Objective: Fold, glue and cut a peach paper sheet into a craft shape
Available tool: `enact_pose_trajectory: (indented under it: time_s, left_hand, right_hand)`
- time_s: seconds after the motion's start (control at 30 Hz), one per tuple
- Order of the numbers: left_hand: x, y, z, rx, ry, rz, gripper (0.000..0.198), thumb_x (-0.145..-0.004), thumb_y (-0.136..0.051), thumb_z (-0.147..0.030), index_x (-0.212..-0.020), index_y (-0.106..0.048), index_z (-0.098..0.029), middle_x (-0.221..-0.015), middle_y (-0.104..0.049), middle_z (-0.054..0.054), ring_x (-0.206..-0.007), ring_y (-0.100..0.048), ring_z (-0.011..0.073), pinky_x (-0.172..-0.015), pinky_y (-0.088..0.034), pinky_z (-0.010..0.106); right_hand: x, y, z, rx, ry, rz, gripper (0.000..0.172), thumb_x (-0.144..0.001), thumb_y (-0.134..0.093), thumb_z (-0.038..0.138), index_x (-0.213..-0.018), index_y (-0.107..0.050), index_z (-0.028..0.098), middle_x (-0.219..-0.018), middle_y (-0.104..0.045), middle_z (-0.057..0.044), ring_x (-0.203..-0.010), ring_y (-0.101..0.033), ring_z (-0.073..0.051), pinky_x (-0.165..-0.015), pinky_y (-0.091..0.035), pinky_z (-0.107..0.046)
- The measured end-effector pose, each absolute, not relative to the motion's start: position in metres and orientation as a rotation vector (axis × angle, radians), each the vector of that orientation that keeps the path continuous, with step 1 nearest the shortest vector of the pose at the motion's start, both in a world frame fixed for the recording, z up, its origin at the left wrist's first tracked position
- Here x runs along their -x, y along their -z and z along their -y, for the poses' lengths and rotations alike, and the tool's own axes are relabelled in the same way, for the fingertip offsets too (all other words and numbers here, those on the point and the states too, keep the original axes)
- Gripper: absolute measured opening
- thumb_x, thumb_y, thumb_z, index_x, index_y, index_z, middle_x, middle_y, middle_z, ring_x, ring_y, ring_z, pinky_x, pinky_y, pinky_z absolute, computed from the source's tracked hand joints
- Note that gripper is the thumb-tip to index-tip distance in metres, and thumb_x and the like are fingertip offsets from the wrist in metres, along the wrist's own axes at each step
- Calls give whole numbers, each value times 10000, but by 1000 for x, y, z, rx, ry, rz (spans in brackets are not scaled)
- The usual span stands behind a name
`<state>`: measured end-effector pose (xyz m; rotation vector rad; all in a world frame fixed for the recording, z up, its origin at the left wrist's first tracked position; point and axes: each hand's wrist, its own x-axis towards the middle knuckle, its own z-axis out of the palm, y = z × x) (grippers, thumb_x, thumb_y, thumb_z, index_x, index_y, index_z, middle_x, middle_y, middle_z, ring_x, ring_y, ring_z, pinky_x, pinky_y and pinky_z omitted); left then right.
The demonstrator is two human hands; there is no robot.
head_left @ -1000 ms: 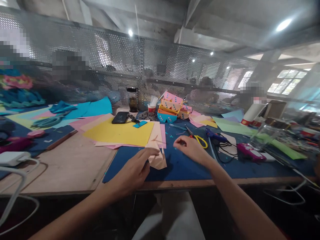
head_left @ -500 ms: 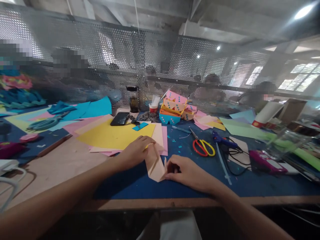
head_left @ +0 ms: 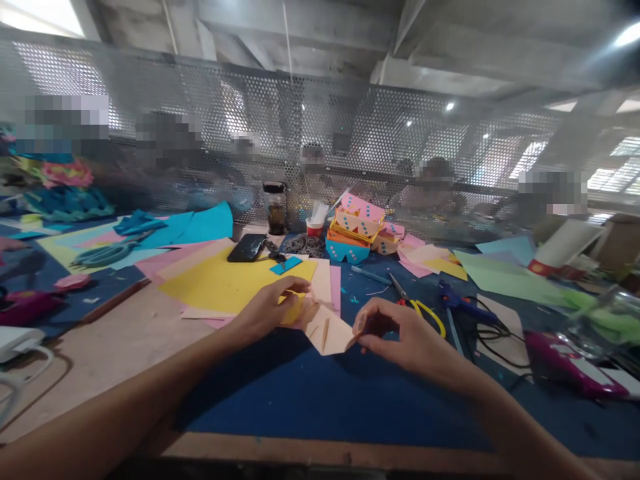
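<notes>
A folded piece of peach paper (head_left: 330, 331) with slits and creases is held between my two hands above the blue mat. My left hand (head_left: 277, 303) has its fingers curled at the paper's upper left end, over the edge of the yellow sheet (head_left: 225, 277). At the right corner, the thumb and fingers of my right hand (head_left: 395, 330) pinch the paper. Scissors (head_left: 427, 313) with yellow and red handles lie just beyond my right hand, partly hidden by it.
Folded paper pieces with blue dots (head_left: 347, 251) are stacked at the back, near a red-and-white cup (head_left: 315, 227) and a dark bottle (head_left: 275, 210). A phone (head_left: 246, 247) lies on the sheets. A blue glue gun (head_left: 465, 300) with a black cord is at right.
The folded paper has turned and flattened, its right corner swinging up and right with my right hand. My left hand has loosened its curl slightly. The whole view has shifted.
</notes>
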<state>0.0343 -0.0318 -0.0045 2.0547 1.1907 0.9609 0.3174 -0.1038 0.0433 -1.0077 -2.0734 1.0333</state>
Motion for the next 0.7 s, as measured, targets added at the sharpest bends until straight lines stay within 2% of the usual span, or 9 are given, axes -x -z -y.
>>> enact_pose_trajectory:
  time_s: [0.13,0.27,0.33,0.4,0.5,0.63,0.7]
  left_hand:
    - [-32,2,31,-1963,-968,-1154,318,-920,-481,-341,-1175,-623,-214,-1287,-653,90,-1224,-579,262,-1045,-435,429]
    - [-32,-4,33,-1865,-955,-1085,271,-881,-541,-334,-1104,-645,-222,-1342,-622,74,-1250,-560,271,-1070,-416,423]
    - [-33,-6,34,-1802,-940,-1049,294,-860,-561,-311,-1128,-647,-224,-1346,-621,71,-1257,-557,275,-1080,-411,425]
    - [-33,-6,36,-1729,-913,-1002,353,-841,-563,-280,-1182,-633,-222,-1330,-631,83,-1211,-591,275,-1034,-456,430]
    - [-32,-5,39,-1624,-873,-935,444,-816,-582,-258,-1257,-591,-205,-1274,-650,118,-1062,-660,265,-880,-540,413]
    - [-32,-5,44,-1521,-867,-905,552,-787,-705,-295,-1306,-548,-190,-1205,-664,129,-990,-670,244,-787,-547,359]
    - [-32,-5,45,-1478,-872,-899,581,-769,-752,-306,-1302,-550,-191,-1143,-681,115,-931,-674,221,-746,-537,330]
  right_hand:
    - [-320,-41,102,900,-1062,2007,48,-899,-633,203,-931,-598,207,-952,-653,-1,-907,-640,-135,-871,-491,-274]
    - [-320,-43,106,798,-972,2061,59,-889,-621,176,-922,-582,205,-975,-619,-15,-929,-611,-141,-858,-479,-270]
    - [-321,-44,107,759,-934,2086,60,-892,-603,171,-932,-575,206,-977,-615,-22,-927,-607,-148,-850,-476,-277]
    - [-321,-42,107,760,-913,2088,58,-890,-594,174,-932,-570,206,-972,-617,-31,-916,-608,-158,-843,-478,-289]
    - [-322,-37,103,794,-882,2063,80,-858,-574,139,-901,-564,206,-943,-618,-33,-891,-606,-165,-830,-487,-303]
    - [-324,-30,95,809,-867,1997,143,-802,-567,93,-886,-560,208,-935,-618,-24,-900,-607,-163,-831,-489,-303]
    - [-324,-29,91,826,-880,1953,120,-807,-584,108,-872,-563,206,-965,-617,-26,-928,-604,-161,-843,-485,-297]
